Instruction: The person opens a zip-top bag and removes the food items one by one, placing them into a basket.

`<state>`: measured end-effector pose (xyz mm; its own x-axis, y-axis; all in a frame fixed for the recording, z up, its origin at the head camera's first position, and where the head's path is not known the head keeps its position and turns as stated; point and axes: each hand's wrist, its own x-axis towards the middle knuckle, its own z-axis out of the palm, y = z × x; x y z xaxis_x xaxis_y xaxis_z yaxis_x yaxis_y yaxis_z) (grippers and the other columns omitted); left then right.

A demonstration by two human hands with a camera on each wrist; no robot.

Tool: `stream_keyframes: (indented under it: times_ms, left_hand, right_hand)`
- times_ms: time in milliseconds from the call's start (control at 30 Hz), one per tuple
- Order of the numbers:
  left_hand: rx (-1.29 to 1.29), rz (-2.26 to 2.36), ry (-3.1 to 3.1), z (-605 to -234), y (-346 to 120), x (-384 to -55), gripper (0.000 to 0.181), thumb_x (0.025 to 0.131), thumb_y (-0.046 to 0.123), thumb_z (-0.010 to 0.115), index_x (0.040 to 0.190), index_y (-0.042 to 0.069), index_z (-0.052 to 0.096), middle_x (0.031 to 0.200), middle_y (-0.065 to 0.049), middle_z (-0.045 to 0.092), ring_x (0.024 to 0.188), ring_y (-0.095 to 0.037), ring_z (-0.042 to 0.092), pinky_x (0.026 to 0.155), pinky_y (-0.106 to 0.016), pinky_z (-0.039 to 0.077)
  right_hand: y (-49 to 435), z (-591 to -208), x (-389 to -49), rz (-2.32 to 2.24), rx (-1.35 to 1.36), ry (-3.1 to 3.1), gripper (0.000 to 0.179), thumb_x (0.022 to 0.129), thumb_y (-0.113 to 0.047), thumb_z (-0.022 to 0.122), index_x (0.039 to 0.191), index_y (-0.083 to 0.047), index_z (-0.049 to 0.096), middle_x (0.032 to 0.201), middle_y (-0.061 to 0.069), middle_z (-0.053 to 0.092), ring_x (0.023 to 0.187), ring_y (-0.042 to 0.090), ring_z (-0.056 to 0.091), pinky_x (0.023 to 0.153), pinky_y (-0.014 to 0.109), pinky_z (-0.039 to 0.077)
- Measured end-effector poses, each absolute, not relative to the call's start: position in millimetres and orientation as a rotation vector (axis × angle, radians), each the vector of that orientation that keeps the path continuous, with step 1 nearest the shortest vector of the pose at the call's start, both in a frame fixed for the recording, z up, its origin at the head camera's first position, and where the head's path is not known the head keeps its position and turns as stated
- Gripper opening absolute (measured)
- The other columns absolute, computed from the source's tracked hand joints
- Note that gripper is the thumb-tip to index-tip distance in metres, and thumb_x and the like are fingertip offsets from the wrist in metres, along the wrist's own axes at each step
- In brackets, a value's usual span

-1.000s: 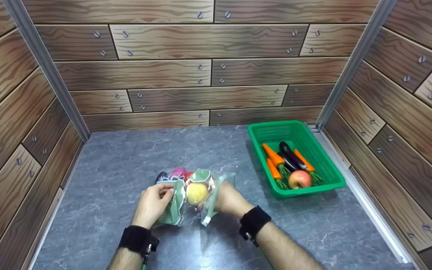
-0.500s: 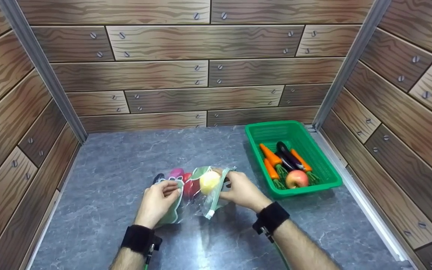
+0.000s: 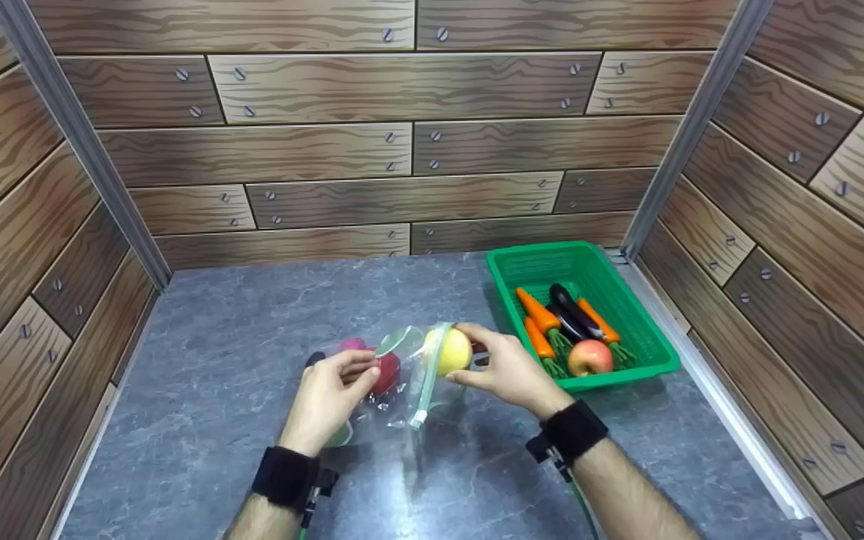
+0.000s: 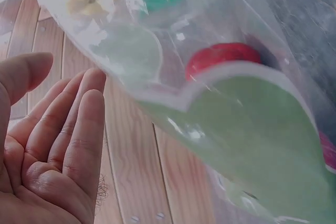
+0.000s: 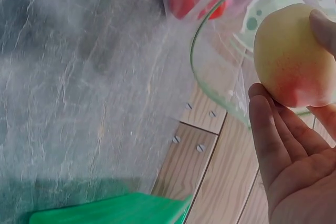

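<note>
My right hand holds a yellow peach with a red blush, thumb on one side and fingers on the other. The peach is at the mouth of a clear zip bag with green printed patches; the zip strip crosses its left side in the head view. Inside the bag sit a red rounded item and, further left, a purple one and a dark one, partly hidden. My left hand is beside the bag; the left wrist view shows its fingers extended with nothing between them and the thumb.
A green basket stands to the right on the grey marbled table. Several carrots, dark eggplants and a red-yellow apple lie in it. Wood-patterned walls enclose the back and sides.
The right hand has come out of the bag to the right with the peach, bringing it to the zip mouth. The left hand has loosened from the bag's left edge and shifted slightly right.
</note>
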<state>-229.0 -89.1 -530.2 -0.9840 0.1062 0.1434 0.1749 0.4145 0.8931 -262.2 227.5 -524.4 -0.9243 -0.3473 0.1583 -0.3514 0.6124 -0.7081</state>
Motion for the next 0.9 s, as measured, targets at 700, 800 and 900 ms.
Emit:
stream_keyframes:
  times_ms: [700, 800, 900]
  left_hand:
    - [-0.427, -1.049, -2.599, -507, -10, -220, 0.051, 0.093, 0.034, 0.102, 0.134, 0.01, 0.085, 0.12, -0.014, 0.091, 0.108, -0.032, 0.089, 0.092, -0.05, 0.074]
    - [-0.414, -0.997, -2.585, -511, -7, -222, 0.049, 0.092, 0.029, 0.103, 0.133, 0.008, 0.085, 0.116, -0.014, 0.091, 0.101, -0.031, 0.089, 0.086, -0.049, 0.074]
    - [-0.399, -0.966, -2.574, -514, -8, -224, 0.044, 0.093, 0.02, 0.099, 0.131, 0.006, 0.085, 0.113, -0.015, 0.091, 0.096, -0.031, 0.088, 0.082, -0.047, 0.074]
  right_hand:
    - [250, -510, -264, 1.267, 0.55, -2.766, 0.078, 0.102, -0.032, 0.096, 0.168, -0.012, 0.062, 0.151, 0.016, 0.079, 0.127, 0.033, 0.082, 0.1, 0.046, 0.072]
    - [251, -509, -263, 1.288, 0.543, -2.758, 0.078, 0.101, -0.032, 0.097, 0.169, -0.012, 0.062, 0.153, 0.015, 0.079, 0.128, 0.032, 0.082, 0.101, 0.046, 0.073]
    - [252, -508, -263, 1.324, 0.541, -2.75, 0.079, 0.1, -0.032, 0.097, 0.169, -0.013, 0.062, 0.154, 0.015, 0.078, 0.129, 0.033, 0.082, 0.102, 0.047, 0.072]
